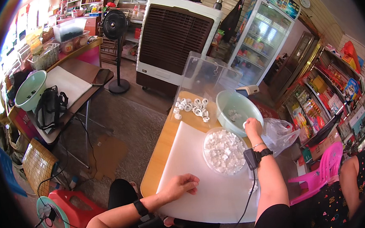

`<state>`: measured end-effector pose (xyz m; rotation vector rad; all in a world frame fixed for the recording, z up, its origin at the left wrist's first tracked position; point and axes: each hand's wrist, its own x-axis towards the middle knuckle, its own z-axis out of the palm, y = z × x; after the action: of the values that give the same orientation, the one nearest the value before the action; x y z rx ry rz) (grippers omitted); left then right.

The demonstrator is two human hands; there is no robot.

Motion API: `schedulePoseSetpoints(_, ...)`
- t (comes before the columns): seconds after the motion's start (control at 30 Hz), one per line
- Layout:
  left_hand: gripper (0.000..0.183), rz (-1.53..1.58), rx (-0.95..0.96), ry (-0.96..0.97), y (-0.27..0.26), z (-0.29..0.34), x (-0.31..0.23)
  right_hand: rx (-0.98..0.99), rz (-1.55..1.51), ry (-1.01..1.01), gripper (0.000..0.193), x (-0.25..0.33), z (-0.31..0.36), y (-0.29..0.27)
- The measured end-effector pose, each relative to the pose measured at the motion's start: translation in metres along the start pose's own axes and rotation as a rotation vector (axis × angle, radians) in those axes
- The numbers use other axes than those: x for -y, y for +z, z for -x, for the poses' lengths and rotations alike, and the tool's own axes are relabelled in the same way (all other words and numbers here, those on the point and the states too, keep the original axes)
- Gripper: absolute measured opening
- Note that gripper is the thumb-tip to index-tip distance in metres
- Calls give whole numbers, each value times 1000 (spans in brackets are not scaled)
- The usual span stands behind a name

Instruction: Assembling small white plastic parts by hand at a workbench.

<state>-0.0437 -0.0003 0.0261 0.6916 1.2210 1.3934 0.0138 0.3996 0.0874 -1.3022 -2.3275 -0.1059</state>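
Observation:
My left hand [180, 187] rests low over a white board [181, 156] on the wooden table, fingers loosely bent and nothing visible in them. My right hand [253, 127] is closed on a small white plastic part [245, 125] at the near right rim of a pale green basin [224, 111]. A few white pieces [234, 115] lie in the basin. Just nearer stands a round clear tub [207, 164] heaped with small white plastic pieces [225, 150]. Beyond the board, several white ring-shaped parts [198, 107] sit in a group on the wood.
A clear plastic panel [200, 71] stands at the table's far side. A clear plastic bag [278, 135] is right of the basin. A cable [250, 193] hangs from my right wrist device. Another person sits at the right by a pink chair [324, 172]. A red stool [77, 204] stands left.

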Motion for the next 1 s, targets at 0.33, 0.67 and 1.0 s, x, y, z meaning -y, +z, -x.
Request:
schedulePoseSetpoints(0.33,22,97,67,-20,-7,-3,-1,-226,-183,-375,9,73,20,-31)
schedulePoseSetpoints(0.67,22,23,86,24,-5,-5,11,177,-174,-636,24,190,43,17)
schedulePoseSetpoints(1.0,20,-13,146,49,-5,-5,17,335,63,-423,68,205,13,99)
